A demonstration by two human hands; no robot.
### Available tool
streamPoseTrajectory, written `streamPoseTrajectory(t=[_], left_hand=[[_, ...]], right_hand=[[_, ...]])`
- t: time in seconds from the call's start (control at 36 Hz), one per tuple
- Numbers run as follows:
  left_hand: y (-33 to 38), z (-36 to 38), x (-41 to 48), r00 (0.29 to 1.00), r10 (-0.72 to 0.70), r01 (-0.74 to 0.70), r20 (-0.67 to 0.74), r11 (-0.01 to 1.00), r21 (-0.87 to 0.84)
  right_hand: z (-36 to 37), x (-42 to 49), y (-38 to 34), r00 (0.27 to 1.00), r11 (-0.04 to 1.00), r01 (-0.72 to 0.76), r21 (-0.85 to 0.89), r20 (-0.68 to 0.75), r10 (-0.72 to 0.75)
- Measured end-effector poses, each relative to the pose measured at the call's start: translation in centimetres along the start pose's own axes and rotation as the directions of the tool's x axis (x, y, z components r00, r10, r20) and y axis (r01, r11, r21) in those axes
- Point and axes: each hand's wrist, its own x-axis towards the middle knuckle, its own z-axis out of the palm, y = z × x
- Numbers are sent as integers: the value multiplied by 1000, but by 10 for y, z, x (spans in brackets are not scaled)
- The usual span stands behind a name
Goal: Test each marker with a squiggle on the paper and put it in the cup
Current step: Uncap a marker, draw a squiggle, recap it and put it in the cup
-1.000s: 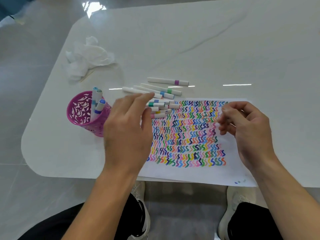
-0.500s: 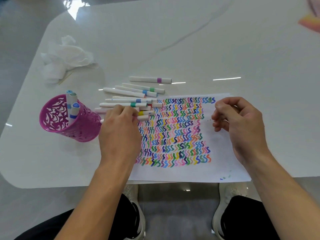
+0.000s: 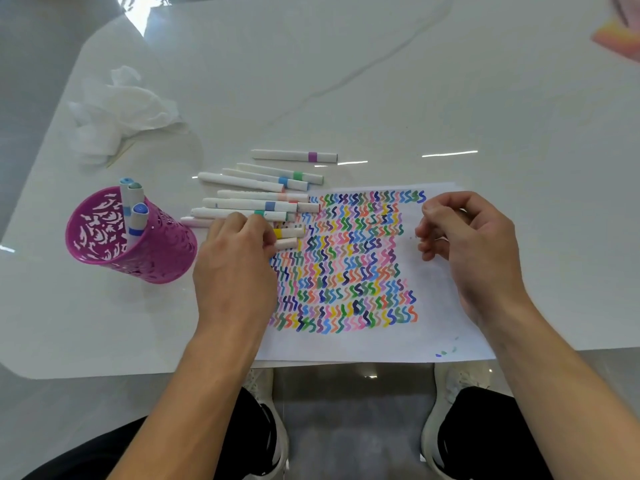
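Observation:
A sheet of paper [image 3: 446, 306] covered with rows of coloured squiggles lies at the table's near edge. To its left is a pile of several white markers [image 3: 249, 204] with coloured bands, and one purple-banded marker [image 3: 294, 156] lies apart behind them. A magenta cut-out cup [image 3: 166, 261] stands further left with three markers [image 3: 136, 216] upright in it. My left hand [image 3: 235, 268] rests on the near side of the pile, fingers pinched on a marker that still lies on the table. My right hand [image 3: 474, 251] sits loosely curled on the paper's right part, with nothing visible in it.
A crumpled white tissue [image 3: 117, 109] lies at the back left of the glossy white table [image 3: 381, 81]. A blurred pink-orange object [image 3: 616, 32] shows at the top right corner. The table's near edge runs just below the paper, above my knees and white shoes.
My left hand has come down from above the pile onto its near markers and closed its fingers there. The right hand has stayed on the paper. The view has shifted slightly.

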Motion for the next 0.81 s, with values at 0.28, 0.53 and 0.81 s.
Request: streamPoseTrajectory(t=[0.28,0.53,0.81], left_hand=[[14,-2,-3,996,86,-85,-6,984,-156],[46,-8,-4,994,95,-112,-60,809,-577],[81,4,-12,987,111,37,114,541,-840]], right_hand=[[-1,0,1,1000,1000,-5,4,11,5],[1,-6,-9,988,998,61,-13,144,-58],[5,-13,-15,952,976,163,-145,283,-117]])
